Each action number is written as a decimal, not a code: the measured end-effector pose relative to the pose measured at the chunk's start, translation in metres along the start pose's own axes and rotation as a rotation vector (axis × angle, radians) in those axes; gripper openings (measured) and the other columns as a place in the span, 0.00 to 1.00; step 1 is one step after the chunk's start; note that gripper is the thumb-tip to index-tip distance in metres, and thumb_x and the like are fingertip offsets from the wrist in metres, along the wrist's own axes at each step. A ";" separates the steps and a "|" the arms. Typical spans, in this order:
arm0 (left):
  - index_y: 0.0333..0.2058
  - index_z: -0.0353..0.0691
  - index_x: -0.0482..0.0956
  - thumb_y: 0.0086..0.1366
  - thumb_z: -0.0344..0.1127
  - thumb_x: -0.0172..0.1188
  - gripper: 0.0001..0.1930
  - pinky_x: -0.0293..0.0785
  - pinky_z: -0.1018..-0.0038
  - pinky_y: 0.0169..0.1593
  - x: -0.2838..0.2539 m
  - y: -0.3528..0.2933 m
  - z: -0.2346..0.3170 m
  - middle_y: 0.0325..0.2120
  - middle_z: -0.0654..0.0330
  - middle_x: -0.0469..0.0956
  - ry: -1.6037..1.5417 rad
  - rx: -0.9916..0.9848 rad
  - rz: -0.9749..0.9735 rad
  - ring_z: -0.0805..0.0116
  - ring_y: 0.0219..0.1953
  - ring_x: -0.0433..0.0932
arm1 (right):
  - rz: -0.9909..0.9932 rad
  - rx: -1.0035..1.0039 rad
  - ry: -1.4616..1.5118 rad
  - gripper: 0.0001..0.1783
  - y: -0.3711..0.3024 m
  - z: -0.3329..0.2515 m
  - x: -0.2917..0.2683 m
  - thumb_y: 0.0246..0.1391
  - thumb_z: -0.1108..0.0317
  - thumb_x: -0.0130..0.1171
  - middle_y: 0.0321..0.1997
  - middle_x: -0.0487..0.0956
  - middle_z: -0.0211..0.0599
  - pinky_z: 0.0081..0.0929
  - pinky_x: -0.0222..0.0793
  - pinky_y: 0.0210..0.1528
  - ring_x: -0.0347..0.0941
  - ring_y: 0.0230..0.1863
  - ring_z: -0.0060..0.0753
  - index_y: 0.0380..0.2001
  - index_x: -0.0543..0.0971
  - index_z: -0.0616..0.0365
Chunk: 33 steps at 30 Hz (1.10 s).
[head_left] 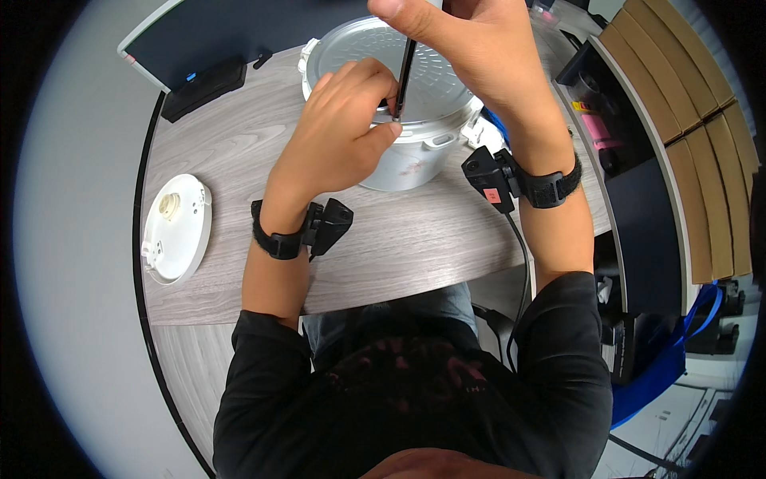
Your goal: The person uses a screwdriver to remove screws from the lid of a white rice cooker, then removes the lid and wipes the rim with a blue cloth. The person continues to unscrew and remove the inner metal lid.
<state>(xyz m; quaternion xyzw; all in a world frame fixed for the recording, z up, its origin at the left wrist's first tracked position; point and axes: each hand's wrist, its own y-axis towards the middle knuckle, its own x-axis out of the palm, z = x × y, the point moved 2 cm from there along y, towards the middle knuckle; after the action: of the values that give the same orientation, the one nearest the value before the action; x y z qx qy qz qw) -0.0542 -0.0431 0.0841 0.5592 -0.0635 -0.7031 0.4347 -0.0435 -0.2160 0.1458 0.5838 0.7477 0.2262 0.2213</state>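
A silver metal appliance body [399,168], pot-shaped with a round dimpled top [431,80], stands at the far middle of the desk. Over its near rim, my right hand [495,56] grips a screwdriver from above; its handle is mostly hidden by the hand and the picture's upper edge. The dark screwdriver shaft [408,73] points down, slightly tilted, to the rim. At its tip, my left hand [335,132] is closed, thumb and index finger pinched together. What those fingers hold is too small and covered to make out.
A white oval cover [182,239] lies on the desk at the left. Behind it stands a monitor [263,32] on a black base [203,92]. Cardboard boxes [686,80] and a dark shelf [638,191] line the right side. A cable [523,263] hangs from the right wrist device.
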 end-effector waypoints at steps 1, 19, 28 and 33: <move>0.34 0.39 0.76 0.56 0.27 0.64 0.08 0.64 0.62 0.49 0.000 0.000 -0.001 0.37 0.60 0.76 -0.008 0.003 0.009 0.56 0.44 0.74 | 0.014 0.016 -0.089 0.27 -0.001 -0.003 0.001 0.59 0.73 0.68 0.41 0.81 0.33 0.21 0.76 0.43 0.79 0.42 0.22 0.59 0.72 0.63; 0.36 0.39 0.77 0.59 0.32 0.61 0.07 0.65 0.64 0.51 0.001 -0.002 -0.006 0.38 0.57 0.74 -0.069 -0.001 -0.017 0.55 0.43 0.73 | 0.033 -0.002 0.182 0.26 0.001 -0.010 0.006 0.60 0.72 0.68 0.42 0.80 0.29 0.19 0.74 0.45 0.75 0.42 0.17 0.59 0.73 0.64; 0.36 0.38 0.77 0.58 0.31 0.62 0.07 0.66 0.63 0.50 0.002 -0.002 -0.007 0.38 0.56 0.74 -0.062 0.022 -0.001 0.54 0.43 0.73 | -0.013 -0.053 0.323 0.29 0.001 -0.005 -0.002 0.61 0.73 0.66 0.46 0.81 0.34 0.20 0.75 0.46 0.78 0.45 0.22 0.63 0.69 0.64; 0.35 0.38 0.77 0.58 0.29 0.62 0.07 0.66 0.63 0.50 0.001 -0.002 -0.006 0.37 0.57 0.73 -0.064 0.007 -0.006 0.54 0.43 0.73 | -0.008 -0.021 -0.042 0.30 0.001 -0.010 0.001 0.60 0.74 0.66 0.46 0.81 0.33 0.20 0.75 0.47 0.77 0.45 0.21 0.63 0.69 0.64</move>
<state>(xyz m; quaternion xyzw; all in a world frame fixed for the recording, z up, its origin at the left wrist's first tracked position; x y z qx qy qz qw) -0.0503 -0.0406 0.0801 0.5384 -0.0781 -0.7217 0.4281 -0.0486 -0.2153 0.1546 0.5831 0.7428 0.2207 0.2439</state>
